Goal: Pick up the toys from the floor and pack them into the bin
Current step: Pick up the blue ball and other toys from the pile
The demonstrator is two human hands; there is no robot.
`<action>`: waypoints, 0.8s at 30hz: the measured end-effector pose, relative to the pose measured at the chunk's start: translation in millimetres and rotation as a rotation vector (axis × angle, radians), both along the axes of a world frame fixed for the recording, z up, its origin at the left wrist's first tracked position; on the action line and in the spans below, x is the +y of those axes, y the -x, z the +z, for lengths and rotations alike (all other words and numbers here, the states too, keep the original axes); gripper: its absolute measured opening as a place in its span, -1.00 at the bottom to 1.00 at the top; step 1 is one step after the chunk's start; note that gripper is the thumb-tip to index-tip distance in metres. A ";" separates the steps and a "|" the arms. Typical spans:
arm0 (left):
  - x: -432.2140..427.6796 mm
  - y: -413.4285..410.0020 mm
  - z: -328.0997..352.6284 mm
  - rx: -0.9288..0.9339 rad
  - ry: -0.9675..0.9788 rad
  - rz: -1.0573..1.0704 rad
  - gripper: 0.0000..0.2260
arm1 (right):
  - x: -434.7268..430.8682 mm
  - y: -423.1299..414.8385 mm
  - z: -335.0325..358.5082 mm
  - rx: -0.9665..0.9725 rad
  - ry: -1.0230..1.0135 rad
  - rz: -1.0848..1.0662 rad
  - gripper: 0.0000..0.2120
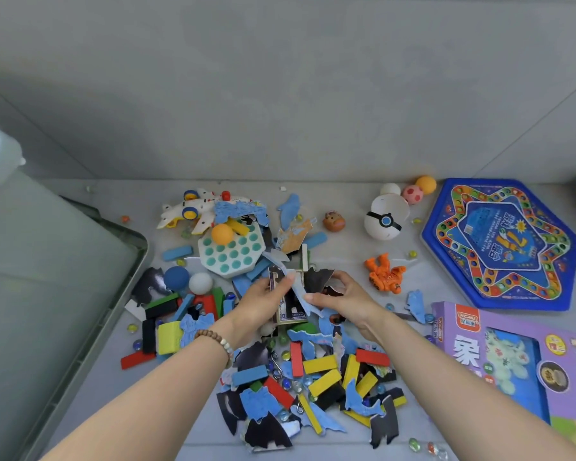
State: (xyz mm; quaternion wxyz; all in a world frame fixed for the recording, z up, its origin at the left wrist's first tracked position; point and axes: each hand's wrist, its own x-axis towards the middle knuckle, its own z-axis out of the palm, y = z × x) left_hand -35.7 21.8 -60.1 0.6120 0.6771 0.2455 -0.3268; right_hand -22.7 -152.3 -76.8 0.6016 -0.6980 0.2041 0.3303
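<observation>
Pinching pale blue puzzle piece (296,290) mid-frame, narrow grip from left hand (263,302) and right hand (345,302) both, bin (139,249) rim at left, strip of floor (112,380) between.

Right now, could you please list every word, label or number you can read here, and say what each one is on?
"象": large white character on the purple box; the print below it is unreadable.
Orange tag on that box: too blurred to read.
Blue board: centre print too blurred to read.
Card held by left hand and right hand: nothing legible.
</observation>
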 end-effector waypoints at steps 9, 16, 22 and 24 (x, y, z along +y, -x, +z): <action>-1.1 -4.2 -2.7 -0.066 0.001 0.044 -0.71 | -0.6 -0.4 -0.6 -0.032 -0.044 -0.044 -0.53; 0.4 -41.2 52.0 -0.216 0.056 0.126 -0.91 | 2.7 -42.0 62.3 -0.157 -0.047 -0.050 -0.64; 34.1 -56.9 150.7 -0.309 0.074 0.174 -0.82 | 35.8 -68.7 167.5 -0.223 -0.133 0.009 -0.80; 54.6 -50.9 188.4 -0.349 0.072 0.204 -0.79 | 58.2 -70.6 208.9 -0.242 -0.136 0.068 -0.80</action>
